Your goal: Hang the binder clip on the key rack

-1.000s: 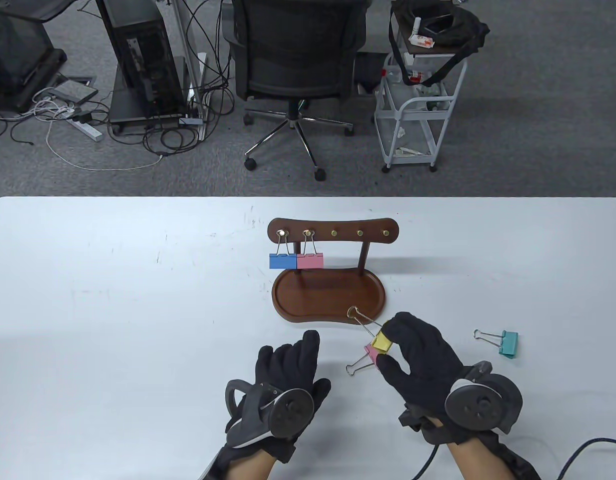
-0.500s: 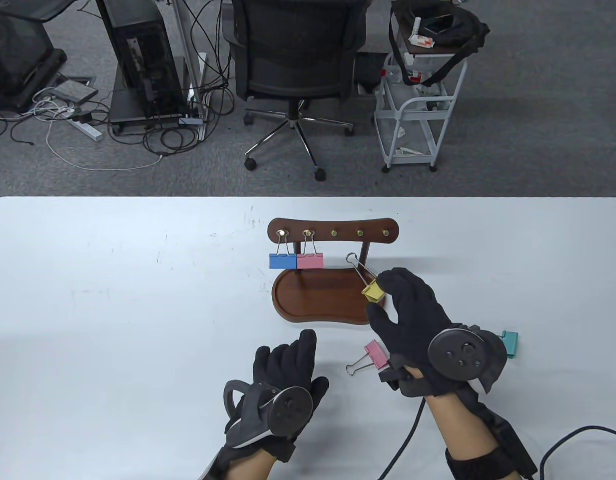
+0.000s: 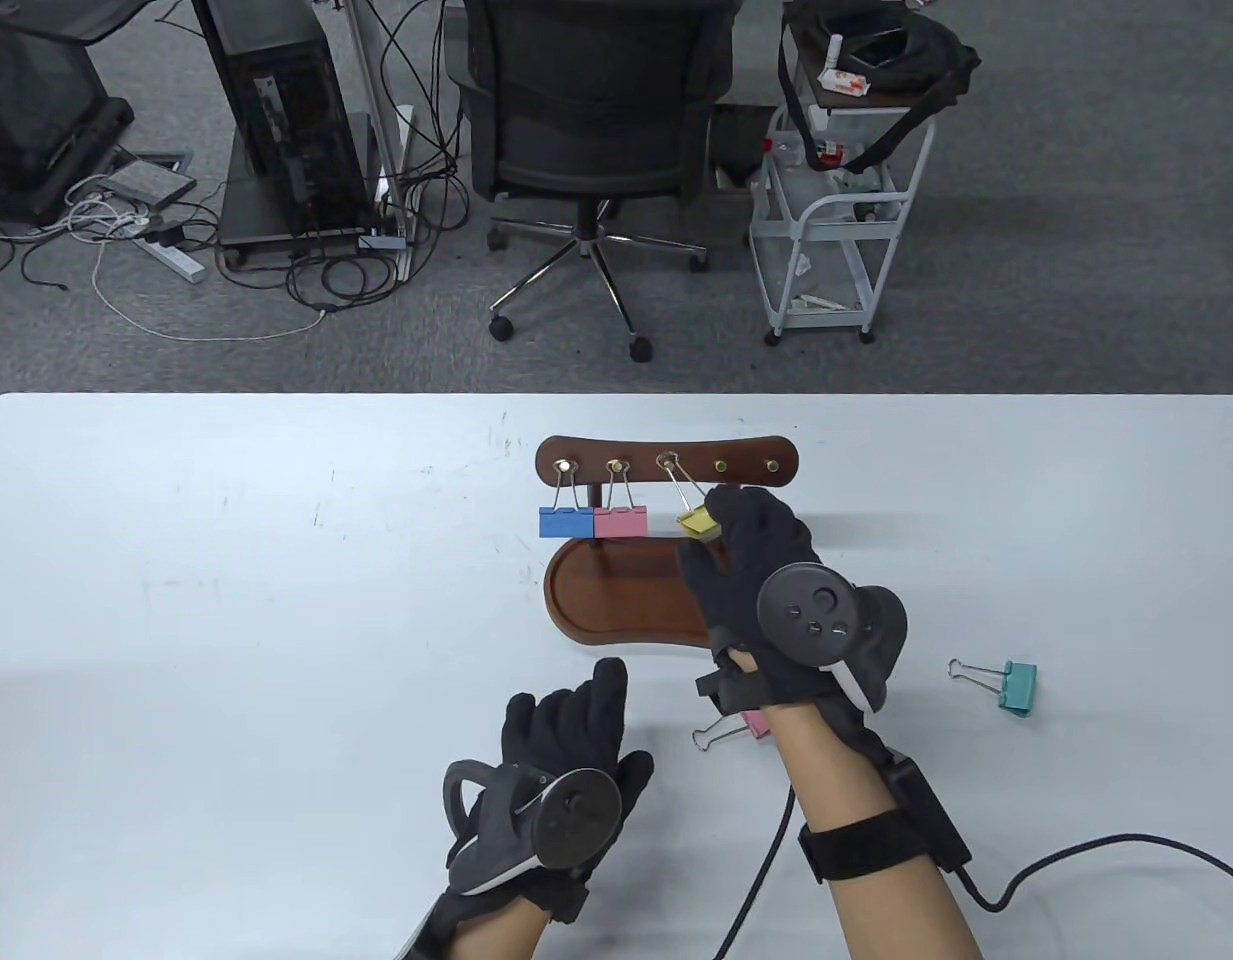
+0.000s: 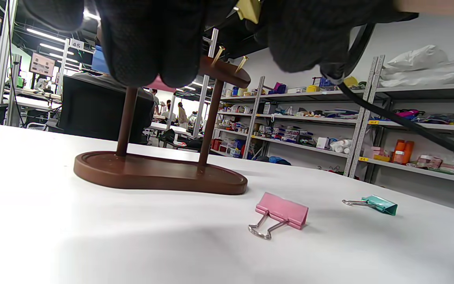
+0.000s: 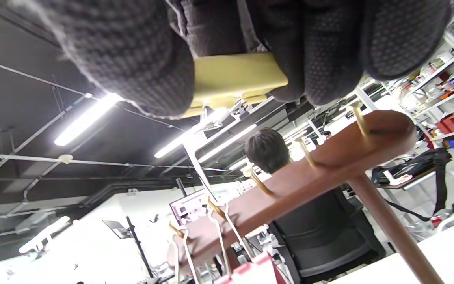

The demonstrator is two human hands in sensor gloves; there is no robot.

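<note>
The right hand (image 3: 746, 560) pinches the yellow binder clip (image 3: 696, 524) between thumb and fingers, its wire loop at peg 3 from the left on the key rack (image 3: 666, 462), so hooking looks underway; next, seat the loop and let go.

Even, bright overhead light fills the table view, sharp throughout; the white worktop (image 3: 276, 600) shows only soft, short shadows. In the right wrist view ceiling strip lights (image 5: 85, 118) glare, and the near fingers (image 5: 132, 59) are blurred. Both wrist views bend toward the edges.
</note>
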